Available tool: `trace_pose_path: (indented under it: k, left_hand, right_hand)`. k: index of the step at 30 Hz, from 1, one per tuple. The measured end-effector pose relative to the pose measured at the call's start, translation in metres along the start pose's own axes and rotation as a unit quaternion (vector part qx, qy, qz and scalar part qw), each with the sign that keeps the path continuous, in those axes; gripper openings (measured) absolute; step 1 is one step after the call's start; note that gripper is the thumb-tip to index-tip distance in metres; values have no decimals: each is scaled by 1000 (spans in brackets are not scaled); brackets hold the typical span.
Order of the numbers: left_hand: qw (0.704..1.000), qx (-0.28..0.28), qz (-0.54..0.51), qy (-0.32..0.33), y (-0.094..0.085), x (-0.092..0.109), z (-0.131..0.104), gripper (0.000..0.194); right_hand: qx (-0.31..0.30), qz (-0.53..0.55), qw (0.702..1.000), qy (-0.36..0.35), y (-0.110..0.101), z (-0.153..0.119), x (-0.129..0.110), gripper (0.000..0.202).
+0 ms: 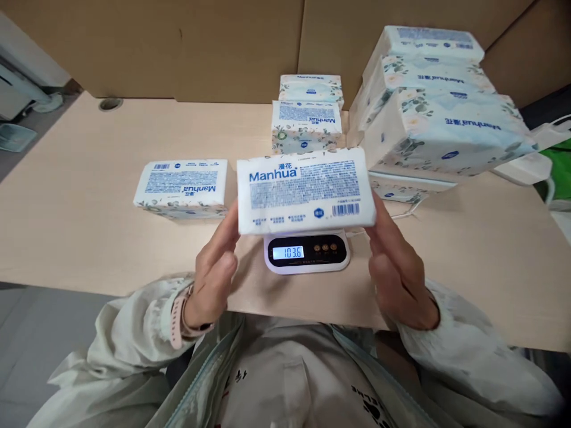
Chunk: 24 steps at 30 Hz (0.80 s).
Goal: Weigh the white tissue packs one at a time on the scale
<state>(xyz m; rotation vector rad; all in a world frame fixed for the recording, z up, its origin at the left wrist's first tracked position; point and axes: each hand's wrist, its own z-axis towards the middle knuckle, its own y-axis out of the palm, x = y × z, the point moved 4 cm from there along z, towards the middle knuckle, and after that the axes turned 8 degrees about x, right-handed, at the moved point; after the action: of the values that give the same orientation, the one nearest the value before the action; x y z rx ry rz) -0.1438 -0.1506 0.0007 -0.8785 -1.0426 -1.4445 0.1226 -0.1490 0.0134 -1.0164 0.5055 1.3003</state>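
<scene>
A white pack of tissues (303,205) with blue print sits over a white digital scale (307,267) and hides its platform. The lit display (288,252) reads about 103.6. At the pack's left end, my left hand (214,276) presses its fingers against the side, thumb toward me. My right hand (397,270) has its fingers at the right end in the same way, so the pack is held between both hands. Whether the pack's weight rests fully on the scale I cannot tell. Some fingertips are hidden behind the pack.
Another tissue pack (181,184) lies to the left. Two more packs, the nearer one (306,125) in front, stand behind the scale. A tall stack of packs (446,125) rises at the back right. Cardboard (232,47) walls the table's (80,226) back edge.
</scene>
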Motion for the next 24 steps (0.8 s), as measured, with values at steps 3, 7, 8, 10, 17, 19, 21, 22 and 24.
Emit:
trace_pose_path:
  k: [3,7,8,10,17,19,21,22,24]
  left_hand:
    - [992,125,-1,29,-18,22,-28,53]
    - [942,323,40,76,-69,32,-63,43]
    - [930,352,70,83,-83,29,-70,42]
    - [912,378,143,71,-109,18,-82,46]
    - [885,183,385,188,-132,42,-85,88]
    - [846,59,498,183,-129,57,-73,95]
    - [810,-50,561,164,-127,63,-61,91]
    - [796,-90,576,161,-125,64,-56,89]
    - [769,-144,600,167,-120,63,-49,91]
  right_hand:
    - [-37,15,996,-82,22,-5,-28,89]
    - [-83,14,983,-161,73,-19,-48,82]
    - [-91,6,981,-173,86,-23,-50,76]
    - [-105,-28,978,-181,108,-29,-49,63]
    - [-74,-121,973,-180,128,-35,-45,47]
    - [-67,-132,970,-191,130,-35,-46,44]
    - [-75,-145,966,-202,133,-36,-47,42]
    - [-83,-151,963,-205,135,-37,-48,41]
    - [-98,-157,961,-207,139,-39,-48,42]
